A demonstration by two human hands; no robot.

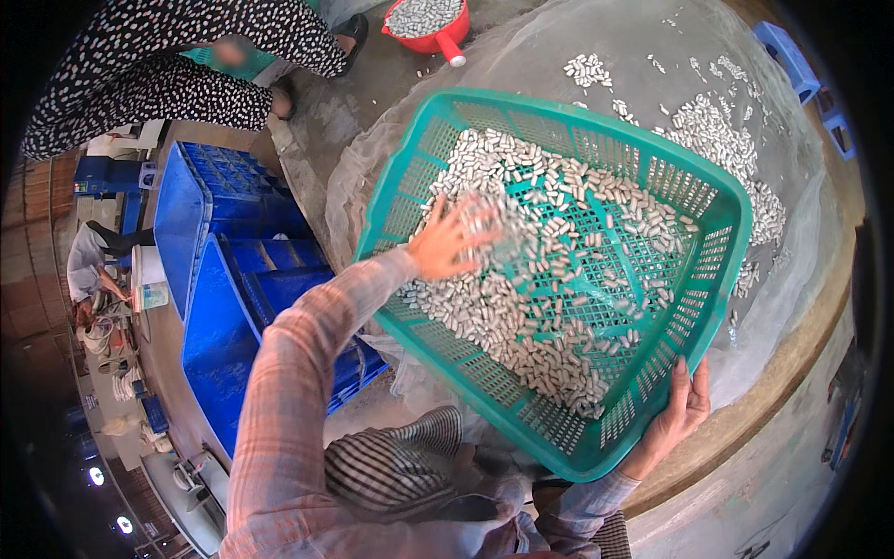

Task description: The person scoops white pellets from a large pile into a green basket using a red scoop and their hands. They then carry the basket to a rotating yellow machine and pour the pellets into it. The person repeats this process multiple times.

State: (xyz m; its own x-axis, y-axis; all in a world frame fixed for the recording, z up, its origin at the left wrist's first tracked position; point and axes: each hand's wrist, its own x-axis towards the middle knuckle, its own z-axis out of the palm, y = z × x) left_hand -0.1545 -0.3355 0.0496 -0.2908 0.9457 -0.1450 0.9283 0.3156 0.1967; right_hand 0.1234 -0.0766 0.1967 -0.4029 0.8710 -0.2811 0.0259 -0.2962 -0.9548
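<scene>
A large green plastic basket point(596, 466) with slotted walls and a lattice bottom sits tilted in front of me. Many small, pale, capsule-shaped pieces point(484, 321) lie in it, thickest along its left and near sides; I cannot tell what they are. My left hand point(452, 242) is inside the basket over these pieces, fingers spread and partly smeared by motion. Some pieces beside the fingers are blurred too. At the basket's near right corner, my right hand point(678, 415) grips the rim, its fingers on the outer wall.
More pale pieces point(717, 135) lie scattered on a thin translucent sheet point(792, 279) beyond the basket. A red scoop point(438, 39) full of them stands at the back. Blue plastic crates point(219, 326) are at my left. People are at the far left, one in dotted trousers point(177, 88).
</scene>
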